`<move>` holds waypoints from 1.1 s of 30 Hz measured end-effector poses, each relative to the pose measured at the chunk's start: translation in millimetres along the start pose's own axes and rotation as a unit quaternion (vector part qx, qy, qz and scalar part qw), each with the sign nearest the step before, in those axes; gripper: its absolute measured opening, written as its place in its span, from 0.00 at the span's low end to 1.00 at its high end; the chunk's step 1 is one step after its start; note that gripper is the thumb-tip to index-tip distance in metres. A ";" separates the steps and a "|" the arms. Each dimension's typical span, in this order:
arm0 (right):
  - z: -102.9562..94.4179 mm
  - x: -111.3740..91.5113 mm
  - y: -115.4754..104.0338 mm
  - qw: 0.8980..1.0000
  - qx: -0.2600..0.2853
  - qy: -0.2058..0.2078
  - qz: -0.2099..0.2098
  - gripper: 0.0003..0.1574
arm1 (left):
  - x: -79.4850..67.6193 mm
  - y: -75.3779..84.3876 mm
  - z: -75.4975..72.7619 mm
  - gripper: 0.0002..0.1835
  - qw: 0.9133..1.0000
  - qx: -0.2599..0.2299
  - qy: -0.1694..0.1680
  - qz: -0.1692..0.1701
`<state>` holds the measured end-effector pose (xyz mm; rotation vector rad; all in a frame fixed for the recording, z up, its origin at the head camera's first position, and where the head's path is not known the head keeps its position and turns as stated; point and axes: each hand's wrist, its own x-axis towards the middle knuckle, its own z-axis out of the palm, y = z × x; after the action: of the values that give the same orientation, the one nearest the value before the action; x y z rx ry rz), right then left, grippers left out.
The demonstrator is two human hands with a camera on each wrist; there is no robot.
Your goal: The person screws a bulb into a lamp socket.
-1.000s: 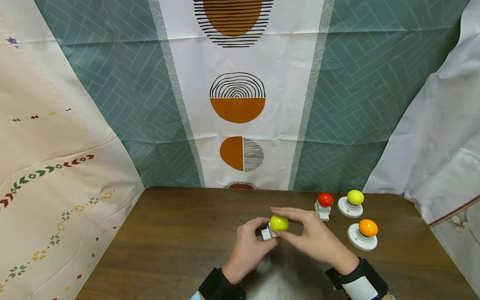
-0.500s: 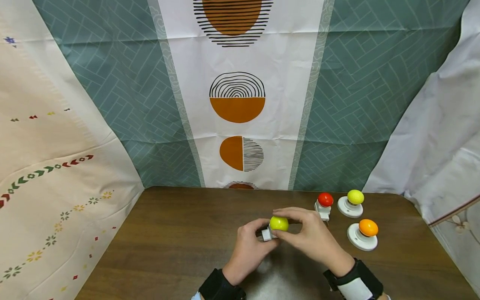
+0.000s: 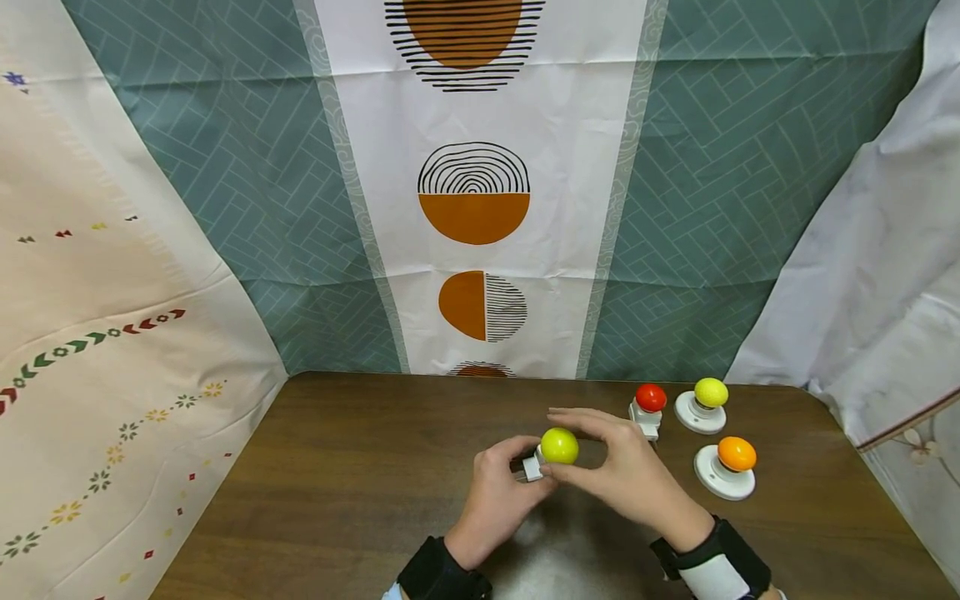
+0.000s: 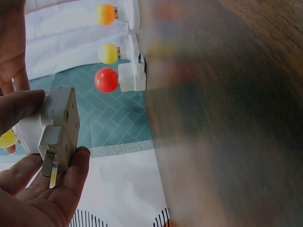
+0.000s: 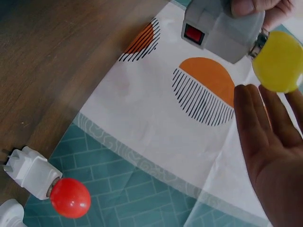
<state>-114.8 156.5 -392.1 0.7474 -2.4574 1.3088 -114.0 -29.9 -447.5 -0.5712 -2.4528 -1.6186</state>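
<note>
My left hand [image 3: 491,496] grips a white plug-in lamp socket [image 4: 59,111], holding it above the table. Two flat metal prongs [image 4: 49,163] stick out of its back, and a red switch [image 5: 194,33] sits on its side. A yellow light bulb [image 3: 560,446] is seated in the socket, with some of its metal thread [image 5: 258,43] showing between them. Around the bulb stands my right hand [image 3: 637,475], fingers extended and spread from the thumb. Its fingers are a little off the bulb's top; the thumb is right at the bulb's lower edge.
At the table's right stand a red bulb in a white plug-in socket [image 3: 646,422], a yellow bulb [image 3: 711,392] on a round white base [image 3: 692,422], and an orange bulb [image 3: 737,454] on another round base [image 3: 723,483]. A patterned cloth [image 3: 480,108] hangs behind the brown table [image 3: 360,467].
The right fingers have come away from the yellow bulb's top and spread wider, after touching it earlier. The left hand holds the socket almost still.
</note>
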 end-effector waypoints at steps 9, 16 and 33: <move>-8.8 -1.7 -9.7 0.997 0.060 -0.053 -0.002 0.34 | 0.1 -0.1 1.2 0.18 1.000 0.001 0.007 -0.001; -18.3 1.8 -30.4 0.994 0.090 -0.055 0.007 0.29 | 0.3 0.6 2.0 0.18 1.000 -0.005 0.008 0.007; -5.1 -1.3 5.6 0.999 0.033 0.014 -0.010 0.28 | 2.9 0.2 4.0 0.17 1.000 0.009 0.013 0.026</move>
<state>-116.9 163.7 -393.7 0.7621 -2.3908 1.3886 -116.3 -25.5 -448.0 -0.6036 -2.4112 -1.5714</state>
